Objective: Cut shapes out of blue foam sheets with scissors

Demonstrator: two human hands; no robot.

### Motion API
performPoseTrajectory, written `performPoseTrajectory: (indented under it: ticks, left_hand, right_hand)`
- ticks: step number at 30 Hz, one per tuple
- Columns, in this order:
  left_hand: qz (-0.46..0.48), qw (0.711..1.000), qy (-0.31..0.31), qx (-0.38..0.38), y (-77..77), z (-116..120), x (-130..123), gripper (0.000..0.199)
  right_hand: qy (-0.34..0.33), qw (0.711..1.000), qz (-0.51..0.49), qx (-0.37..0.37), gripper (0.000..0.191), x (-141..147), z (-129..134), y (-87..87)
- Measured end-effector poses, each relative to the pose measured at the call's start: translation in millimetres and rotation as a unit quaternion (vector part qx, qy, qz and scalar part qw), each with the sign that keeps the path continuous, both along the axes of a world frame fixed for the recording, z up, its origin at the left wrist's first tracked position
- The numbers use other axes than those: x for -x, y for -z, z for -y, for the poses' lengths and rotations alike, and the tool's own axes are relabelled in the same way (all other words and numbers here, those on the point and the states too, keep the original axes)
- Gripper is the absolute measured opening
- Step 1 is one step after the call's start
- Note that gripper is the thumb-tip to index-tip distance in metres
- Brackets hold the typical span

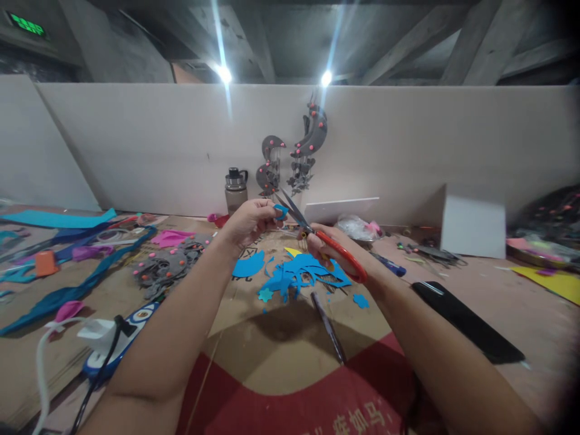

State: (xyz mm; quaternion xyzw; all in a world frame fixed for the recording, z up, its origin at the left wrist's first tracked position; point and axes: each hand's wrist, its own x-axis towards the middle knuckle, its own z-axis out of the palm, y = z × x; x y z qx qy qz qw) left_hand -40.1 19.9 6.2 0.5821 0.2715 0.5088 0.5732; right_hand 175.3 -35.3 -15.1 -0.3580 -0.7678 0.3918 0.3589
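My left hand (254, 220) pinches a small blue piece (281, 211) between thumb and fingertips, above the cardboard-covered table. In my right hand (322, 244) is a pair of scissors (338, 249) with red handles. Its blades are parted and point up and left, right beside the blue piece. Below both hands lies a heap of blue scraps (299, 269). A small blue flower shape (265, 294) rests at the heap's left front, and another blue cutout (361, 300) lies to the right. A dark pen (327, 326) lies in front of the heap.
Behind stand a bottle (236, 193) and grey hanging ornaments (312, 136) against a white panel (158, 145). To the right lies a black phone (466, 320). Blue strips, a grey felt pile (167, 266) and a power strip (102, 356) with cables are on the left.
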Motion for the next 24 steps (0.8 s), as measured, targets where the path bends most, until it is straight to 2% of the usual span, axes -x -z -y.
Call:
performPoseTrajectory:
  ticks: [4,6,9,13,16,19,21,22,24]
  left_hand:
    - [-0.004,1.000,0.002,0.001,0.5,-0.4,-3.1,0.019]
    - [-0.014,1.000,-0.002,-0.002,0.9,0.1,-5.0,0.019]
    - [-0.033,0.999,0.003,-0.014,3.8,1.1,-8.9,0.020]
    - [-0.060,0.998,0.016,-0.034,12.3,1.5,-16.4,0.021]
    - [-0.074,0.996,0.013,-0.044,18.4,-0.7,-21.6,0.023]
    - [-0.050,0.998,-0.015,-0.040,19.0,-5.3,-22.8,0.026]
    - [-0.022,0.997,-0.058,-0.041,15.2,-7.7,-20.5,0.027]
    - [-0.015,0.996,-0.077,-0.044,12.1,-7.9,-18.6,0.026]
    - [0.000,0.992,-0.114,-0.060,4.5,-6.0,-13.9,0.022]
  right_hand:
    - [0.042,0.993,-0.108,-0.010,0.042,12.6,-1.4,8.4]
    - [0.082,0.982,-0.169,-0.031,0.040,18.4,-2.6,12.1]
    - [0.125,0.961,-0.238,-0.070,0.047,22.5,-4.5,15.3]
    - [0.157,0.945,-0.270,-0.096,0.049,20.5,-7.4,15.1]
    - [0.177,0.940,-0.286,-0.057,0.047,16.9,-12.7,14.3]
    - [0.164,0.951,-0.256,0.059,0.040,13.3,-20.3,14.1]
    - [0.157,0.966,-0.167,0.122,0.037,11.3,-22.1,15.1]
    - [0.153,0.973,-0.103,0.140,0.037,10.6,-20.4,16.2]
    - [0.138,0.983,0.015,0.123,0.036,10.4,-9.9,20.7]
